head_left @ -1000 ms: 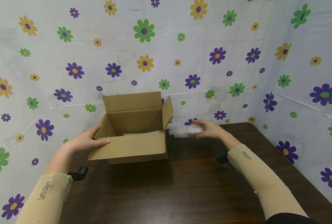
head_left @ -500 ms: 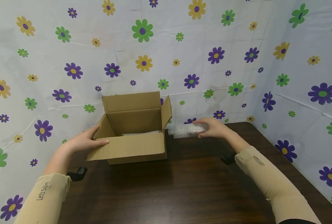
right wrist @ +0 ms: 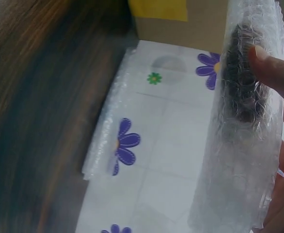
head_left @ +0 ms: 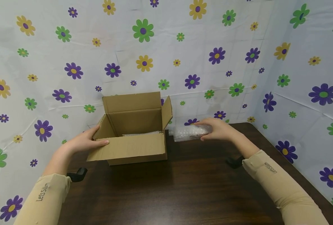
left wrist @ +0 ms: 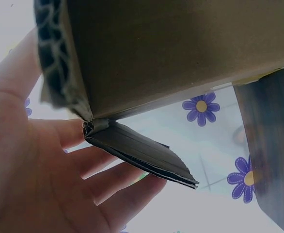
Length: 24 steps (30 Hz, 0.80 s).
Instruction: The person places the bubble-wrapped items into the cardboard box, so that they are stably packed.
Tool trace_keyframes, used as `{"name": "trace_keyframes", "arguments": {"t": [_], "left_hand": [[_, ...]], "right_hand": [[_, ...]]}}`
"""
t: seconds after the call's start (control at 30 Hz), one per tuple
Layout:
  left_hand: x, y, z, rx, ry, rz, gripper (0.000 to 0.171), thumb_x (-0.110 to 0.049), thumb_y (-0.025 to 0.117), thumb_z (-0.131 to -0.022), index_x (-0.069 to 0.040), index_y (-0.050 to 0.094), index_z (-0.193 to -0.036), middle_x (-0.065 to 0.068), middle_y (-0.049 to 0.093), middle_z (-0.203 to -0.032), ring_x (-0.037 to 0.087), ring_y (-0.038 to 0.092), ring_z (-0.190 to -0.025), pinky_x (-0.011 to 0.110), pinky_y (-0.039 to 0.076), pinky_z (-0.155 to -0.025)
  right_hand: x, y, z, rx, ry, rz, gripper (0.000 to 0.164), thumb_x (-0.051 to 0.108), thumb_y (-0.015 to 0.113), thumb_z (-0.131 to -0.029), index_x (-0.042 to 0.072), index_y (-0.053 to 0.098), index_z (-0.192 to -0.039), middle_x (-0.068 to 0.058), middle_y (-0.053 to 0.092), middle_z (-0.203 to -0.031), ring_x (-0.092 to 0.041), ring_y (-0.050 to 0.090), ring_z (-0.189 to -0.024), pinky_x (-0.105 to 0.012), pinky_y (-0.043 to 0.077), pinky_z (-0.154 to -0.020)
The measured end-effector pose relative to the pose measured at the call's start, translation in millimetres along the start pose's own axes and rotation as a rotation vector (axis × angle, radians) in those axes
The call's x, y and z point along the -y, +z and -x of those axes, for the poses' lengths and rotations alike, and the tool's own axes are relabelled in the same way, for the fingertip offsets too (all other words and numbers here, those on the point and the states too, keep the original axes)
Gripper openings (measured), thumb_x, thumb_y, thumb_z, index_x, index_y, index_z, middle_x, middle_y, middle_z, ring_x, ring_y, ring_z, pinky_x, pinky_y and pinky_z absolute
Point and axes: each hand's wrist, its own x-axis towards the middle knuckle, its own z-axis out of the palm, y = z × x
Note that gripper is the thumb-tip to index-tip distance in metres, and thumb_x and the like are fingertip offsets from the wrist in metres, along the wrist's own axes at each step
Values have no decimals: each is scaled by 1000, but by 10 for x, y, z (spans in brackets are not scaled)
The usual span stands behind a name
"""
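Observation:
An open cardboard box (head_left: pixel 130 150) stands on the dark table, flaps spread. My left hand (head_left: pixel 82 142) holds the box's left side; in the left wrist view, its fingers (left wrist: pixel 122 194) lie behind the folded side flap (left wrist: pixel 142 155). To the right of the box, my right hand (head_left: pixel 218 128) grips a bubble-wrapped parcel (head_left: pixel 187 133). Seen from the right wrist, this parcel (right wrist: pixel 239 145) has a dark object inside, of a kind I cannot tell, and the thumb (right wrist: pixel 260 53) presses on the wrap. Clear wrap (head_left: pixel 142 133) shows inside the box; what lies beneath is hidden.
Another strip of bubble wrap (right wrist: pixel 105 121) lies along the table's back edge in the right wrist view. A flower-printed sheet (head_left: pixel 144 18) hangs directly behind the table (head_left: pixel 183 193) and along its right side.
My right hand has shifted a little to the right with the bubble-wrapped parcel, and its forearm has swung right. My left hand keeps its hold on the box, which stays in place.

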Motion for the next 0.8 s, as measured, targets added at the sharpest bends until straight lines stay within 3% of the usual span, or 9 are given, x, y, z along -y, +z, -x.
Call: {"name": "trace_keyframes", "arguments": {"t": [0.27,0.4,0.63,0.8], "left_hand": [[-8,8,7,0,2,15,100,-46,64,-91,13,7,-149,42,14,-148,59,18,-134,69,22,-104],[-18,5,7,1,1,20,100,-46,63,-91,13,7,-149,41,13,-149,59,17,-134,69,21,-105],[-24,-3,16,2,-7,23,101,-47,63,-91,13,6,-149,41,12,-150,58,16,-135,69,20,-105],[-24,-4,14,0,-4,23,101,-47,64,-91,13,7,-149,41,12,-150,58,15,-136,68,20,-106]], "right_hand": [[156,-165,123,18,-19,18,63,37,83,-76,19,61,-133,-6,59,-134,-29,50,-126,-54,39,-103],[244,-233,150,26,-41,8,62,33,84,-76,16,62,-132,-6,60,-132,-30,50,-126,-54,39,-103],[425,-330,139,48,-91,-11,62,37,84,-75,21,62,-132,-3,60,-132,-27,52,-124,-55,41,-100],[583,-438,123,46,-139,38,63,38,84,-75,23,62,-132,-3,60,-133,-27,52,-125,-54,42,-100]]}}
